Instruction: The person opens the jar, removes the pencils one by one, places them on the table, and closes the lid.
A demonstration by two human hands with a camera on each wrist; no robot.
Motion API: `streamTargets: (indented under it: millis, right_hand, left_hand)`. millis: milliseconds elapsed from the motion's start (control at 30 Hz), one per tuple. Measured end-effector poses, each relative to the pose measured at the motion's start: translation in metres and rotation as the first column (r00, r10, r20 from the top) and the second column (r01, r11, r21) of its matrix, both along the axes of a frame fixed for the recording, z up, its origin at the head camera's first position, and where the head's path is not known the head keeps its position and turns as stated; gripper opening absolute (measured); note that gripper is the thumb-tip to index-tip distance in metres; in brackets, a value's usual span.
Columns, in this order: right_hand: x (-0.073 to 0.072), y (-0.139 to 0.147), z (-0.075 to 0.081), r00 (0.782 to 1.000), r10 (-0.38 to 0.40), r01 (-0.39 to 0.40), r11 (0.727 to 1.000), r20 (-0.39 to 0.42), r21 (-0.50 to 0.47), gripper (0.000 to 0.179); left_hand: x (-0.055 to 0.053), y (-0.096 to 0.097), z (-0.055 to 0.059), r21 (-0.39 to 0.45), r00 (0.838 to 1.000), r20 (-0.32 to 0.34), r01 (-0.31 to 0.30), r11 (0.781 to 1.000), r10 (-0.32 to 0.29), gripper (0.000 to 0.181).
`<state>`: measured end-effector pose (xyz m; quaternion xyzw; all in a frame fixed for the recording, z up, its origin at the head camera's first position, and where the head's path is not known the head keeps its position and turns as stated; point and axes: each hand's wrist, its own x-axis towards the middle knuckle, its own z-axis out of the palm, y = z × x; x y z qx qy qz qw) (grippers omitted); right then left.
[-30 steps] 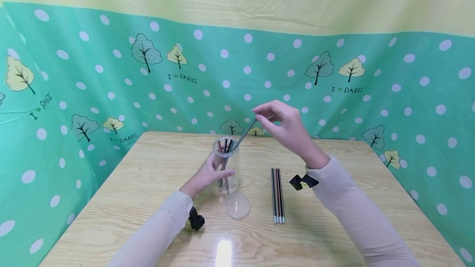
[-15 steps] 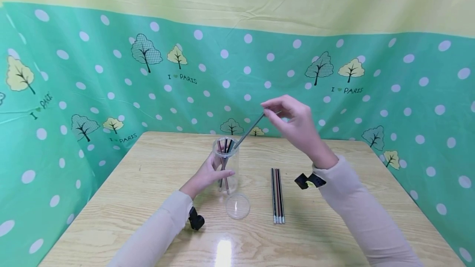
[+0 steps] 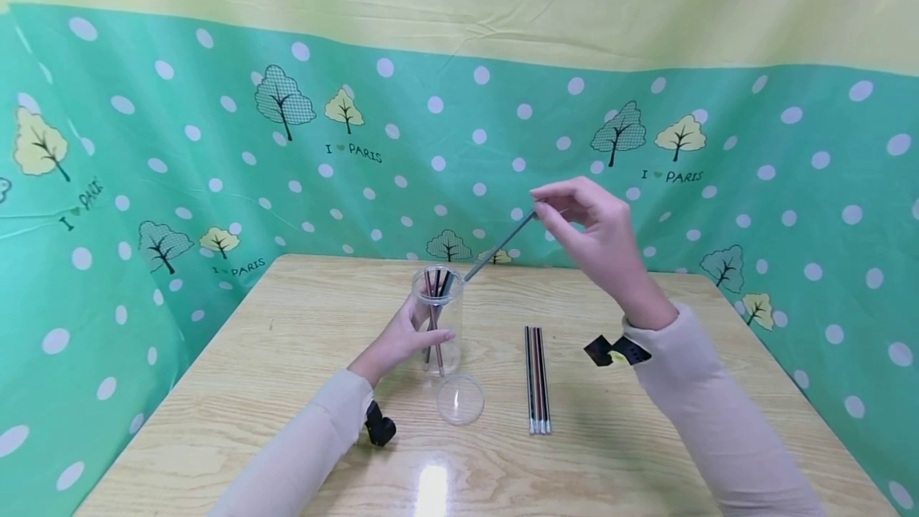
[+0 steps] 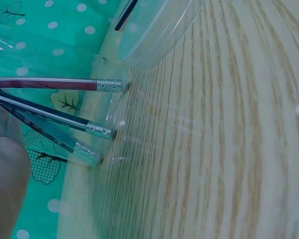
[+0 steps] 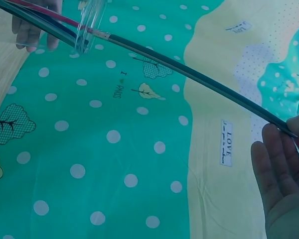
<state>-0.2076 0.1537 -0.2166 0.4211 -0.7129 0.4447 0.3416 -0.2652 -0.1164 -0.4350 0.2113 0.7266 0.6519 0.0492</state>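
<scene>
A clear jar (image 3: 452,313) stands on the table, with my left hand (image 3: 396,343) gripping its side. Several pencils (image 3: 435,287) lean inside it; in the left wrist view their metal ferrules (image 4: 109,85) are at the jar's bottom. My right hand (image 3: 594,230) pinches a dark pencil (image 3: 500,244) by its upper end, right of and above the jar. Slanting down to the left, this pencil has its ferrule end (image 5: 102,34) close to the jar's rim (image 5: 89,22). Whether it touches the rim I cannot tell.
A clear round lid (image 3: 460,400) lies on the wooden table (image 3: 301,341) in front of the jar. To its right, several pencils (image 3: 537,377) lie side by side, ferrules toward me. A polka-dot curtain (image 3: 402,182) hangs behind the table.
My right hand has moved right and slightly up, drawing the pencil's lower end out of the jar's mouth to just beyond the rim. The left hand and jar stay put.
</scene>
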Motion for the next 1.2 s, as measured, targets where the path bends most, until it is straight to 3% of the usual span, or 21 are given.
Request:
streamTargets:
  millis: [533,833,1000,1133,1200]
  right_hand:
    - [0.001,0.02,-0.003,0.997,-0.064,0.064,0.998,0.035,0.001,0.019]
    - [-0.003,0.033,-0.013,0.98,-0.191,0.187,0.98,0.053,0.065,0.016]
    - [-0.006,0.04,-0.02,0.944,-0.27,0.245,0.959,0.192,0.144,0.016]
    - [-0.01,0.046,-0.028,0.889,-0.321,0.264,0.942,0.325,0.208,0.017]
    - [-0.023,0.054,-0.041,0.854,-0.342,0.267,0.935,0.393,0.234,0.019]
  left_hand:
    - [-0.002,0.0,-0.003,-0.005,1.0,-0.01,-0.006,1.0,0.006,0.093]
    - [0.0,0.0,-0.003,-0.024,0.999,0.005,-0.033,0.999,0.034,0.091]
    - [0.001,0.0,-0.002,-0.025,0.999,0.002,-0.034,0.999,0.034,0.09]
    - [0.003,0.0,0.002,-0.027,1.0,0.007,-0.023,0.999,0.023,0.091]
    - [0.003,0.0,0.002,-0.021,1.0,0.011,-0.016,1.0,0.016,0.091]
